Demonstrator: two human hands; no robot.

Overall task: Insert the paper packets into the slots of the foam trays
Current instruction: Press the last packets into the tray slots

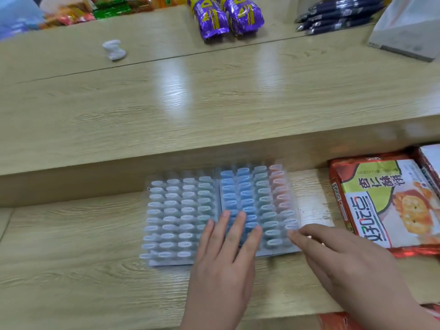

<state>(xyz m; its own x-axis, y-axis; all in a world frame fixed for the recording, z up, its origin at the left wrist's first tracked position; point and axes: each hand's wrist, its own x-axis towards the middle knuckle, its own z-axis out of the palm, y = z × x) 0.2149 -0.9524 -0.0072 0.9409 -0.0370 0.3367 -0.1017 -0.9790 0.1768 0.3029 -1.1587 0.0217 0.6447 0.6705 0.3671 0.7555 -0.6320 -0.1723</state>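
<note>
Foam: two trays, two hands.

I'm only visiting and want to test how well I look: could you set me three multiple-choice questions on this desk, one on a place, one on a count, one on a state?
1. Relative to the foam trays, where is the biscuit packet?
A. To their left
B. To their right
C. On top of them

2. How many purple snack packs lie at the far edge?
A. Two
B. Four
C. Five

3. How does the left hand lie?
A. Clenched in a fist
B. Holding a pen
C. Flat on the trays

Answers:
1 B, it lies beside the right tray's edge.
2 A, two lie side by side.
3 C, its fingers are straight and rest on the trays.
</note>
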